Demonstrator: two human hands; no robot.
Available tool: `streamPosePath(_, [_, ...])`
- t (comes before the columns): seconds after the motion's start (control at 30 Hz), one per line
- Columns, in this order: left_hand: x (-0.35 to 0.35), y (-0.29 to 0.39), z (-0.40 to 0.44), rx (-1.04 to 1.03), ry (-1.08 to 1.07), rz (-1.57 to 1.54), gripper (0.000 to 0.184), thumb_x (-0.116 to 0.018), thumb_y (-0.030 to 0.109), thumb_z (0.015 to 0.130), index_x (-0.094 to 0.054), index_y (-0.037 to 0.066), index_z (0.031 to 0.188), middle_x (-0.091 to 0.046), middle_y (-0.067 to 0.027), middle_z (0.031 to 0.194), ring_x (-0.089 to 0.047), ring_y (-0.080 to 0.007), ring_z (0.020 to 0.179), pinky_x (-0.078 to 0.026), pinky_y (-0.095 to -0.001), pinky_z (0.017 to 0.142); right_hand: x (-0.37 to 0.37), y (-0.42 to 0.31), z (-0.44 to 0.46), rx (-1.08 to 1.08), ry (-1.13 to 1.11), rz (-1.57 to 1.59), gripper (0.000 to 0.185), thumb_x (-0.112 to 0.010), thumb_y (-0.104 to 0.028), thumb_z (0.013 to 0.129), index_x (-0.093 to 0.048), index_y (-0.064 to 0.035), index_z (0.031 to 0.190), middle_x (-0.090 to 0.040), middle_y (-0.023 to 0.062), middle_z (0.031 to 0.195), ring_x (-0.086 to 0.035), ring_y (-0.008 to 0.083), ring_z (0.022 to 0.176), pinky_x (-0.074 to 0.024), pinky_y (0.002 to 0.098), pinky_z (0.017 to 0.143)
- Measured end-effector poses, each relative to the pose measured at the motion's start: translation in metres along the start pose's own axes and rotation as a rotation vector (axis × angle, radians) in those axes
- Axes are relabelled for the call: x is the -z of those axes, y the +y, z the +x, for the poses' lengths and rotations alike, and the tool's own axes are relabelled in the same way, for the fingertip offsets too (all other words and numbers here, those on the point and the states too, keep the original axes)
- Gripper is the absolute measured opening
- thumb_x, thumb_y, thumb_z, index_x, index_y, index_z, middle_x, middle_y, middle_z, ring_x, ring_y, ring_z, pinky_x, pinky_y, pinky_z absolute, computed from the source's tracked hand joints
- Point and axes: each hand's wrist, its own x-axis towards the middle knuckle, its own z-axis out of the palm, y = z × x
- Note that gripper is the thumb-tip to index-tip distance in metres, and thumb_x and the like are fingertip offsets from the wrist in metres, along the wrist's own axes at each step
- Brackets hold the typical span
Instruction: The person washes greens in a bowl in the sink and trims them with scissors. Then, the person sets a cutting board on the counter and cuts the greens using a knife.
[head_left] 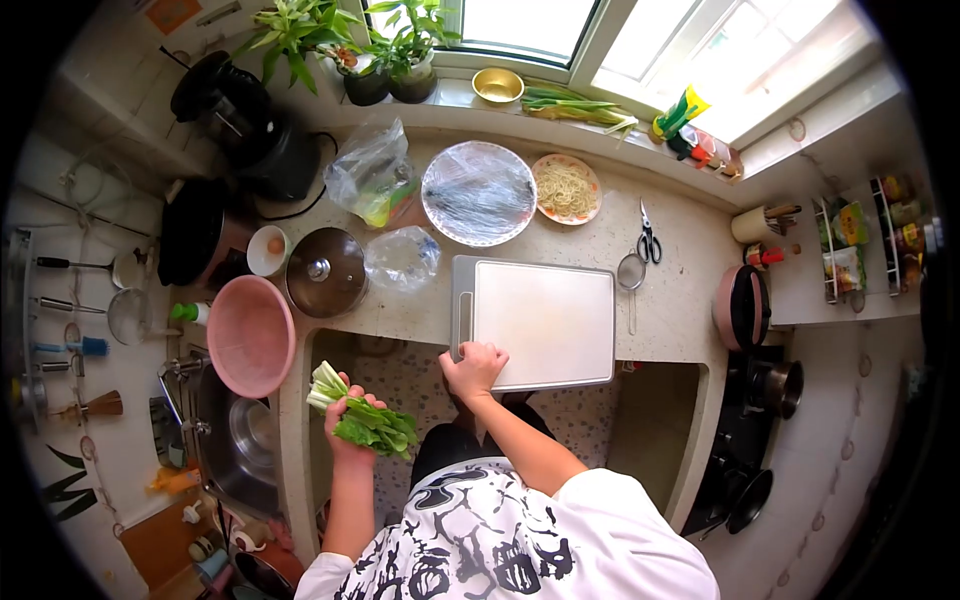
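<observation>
In my left hand (350,425) is a bunch of leafy greens (375,430), held over the floor left of my body. Its pale stalks point up and to the left, and its leaves hang to the right. My right hand (475,370) grips the near left corner of a white cutting board (545,325) with a grey rim. The board lies on the counter, and its near edge reaches the counter's front. Some fingers of the right hand are hidden under or behind the corner.
A pink basin (251,336) stands left, beside the sink (240,450). Behind the board are a film-covered plate (479,193), a plate of noodles (567,189), scissors (650,235) and a small strainer (631,272). A lidded pot (327,272) and plastic bags (402,258) sit left.
</observation>
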Motion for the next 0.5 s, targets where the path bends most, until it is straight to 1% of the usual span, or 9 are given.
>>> streamPosePath(0.03, [0.008,-0.004,0.001,0.0,-0.01,-0.002,0.045,-0.057,0.017,0.088,-0.055,0.018,0.133,-0.058,-0.0017,0.095,-0.061,-0.0209,0.083,-0.053,-0.0411,0.083,-0.011,0.007,-0.001,-0.014,-0.023,-0.026,0.029,-0.072,-0.039,0.069,-0.064,-0.0103,0.065,-0.065,0.0047,0.071,-0.057,0.0257,0.081,-0.0339,0.0438,0.086])
streamPosePath(0.13, [0.001,-0.004,0.002,0.025,0.018,0.002,0.045,-0.057,0.016,0.088,-0.055,0.018,0.133,-0.058,-0.0016,0.094,-0.061,-0.0208,0.082,-0.053,-0.0412,0.083,-0.025,0.016,0.005,0.012,-0.026,-0.083,0.032,-0.073,-0.042,0.068,-0.063,-0.0119,0.066,-0.065,0.0055,0.072,-0.057,0.0252,0.081,-0.0339,0.0447,0.083])
streamPosePath(0.23, [0.0,-0.006,0.003,0.054,0.025,0.005,0.046,-0.058,0.016,0.088,-0.056,0.018,0.134,-0.06,-0.0017,0.095,-0.061,-0.0205,0.082,-0.053,-0.0409,0.085,-0.037,0.022,0.013,0.002,-0.082,-0.144,0.034,-0.073,-0.044,0.068,-0.063,-0.0113,0.066,-0.065,0.0062,0.072,-0.057,0.0258,0.081,-0.0341,0.0448,0.083])
streamPosePath(0.27, [0.009,-0.01,0.008,0.057,0.0,0.004,0.046,-0.058,0.016,0.088,-0.056,0.018,0.134,-0.061,-0.0018,0.095,-0.062,-0.0203,0.082,-0.053,-0.0407,0.085,-0.048,0.028,0.014,0.008,-0.082,-0.145,0.034,-0.073,-0.044,0.068,-0.064,-0.0112,0.067,-0.065,0.0066,0.073,-0.058,0.026,0.081,-0.0343,0.0449,0.083])
streamPosePath(0.33, [0.0,-0.01,0.008,0.062,0.033,0.037,0.045,-0.057,0.016,0.088,-0.055,0.018,0.133,-0.059,-0.0017,0.094,-0.061,-0.0205,0.082,-0.053,-0.0411,0.084,-0.047,0.029,0.018,-0.003,-0.13,-0.158,0.035,-0.073,-0.045,0.069,-0.064,-0.0109,0.067,-0.066,0.0073,0.074,-0.058,0.0265,0.081,-0.0348,0.0451,0.084])
streamPosePath(0.47, [-0.012,-0.013,0.012,0.07,0.063,0.057,0.044,-0.056,0.016,0.089,-0.054,0.018,0.133,-0.058,-0.0018,0.093,-0.06,-0.0206,0.082,-0.053,-0.0415,0.083,-0.05,0.032,0.029,-0.008,-0.142,-0.204,0.036,-0.073,-0.045,0.069,-0.065,-0.0103,0.067,-0.066,0.0089,0.074,-0.06,0.0274,0.08,-0.0358,0.045,0.085])
streamPosePath(0.5, [-0.003,-0.017,0.015,0.066,0.042,0.055,0.044,-0.056,0.016,0.089,-0.054,0.018,0.133,-0.058,-0.0019,0.093,-0.06,-0.0206,0.082,-0.053,-0.0416,0.083,-0.058,0.036,0.031,-0.002,-0.132,-0.209,0.036,-0.073,-0.045,0.069,-0.065,-0.0102,0.068,-0.066,0.0091,0.074,-0.06,0.0275,0.079,-0.036,0.0449,0.085])
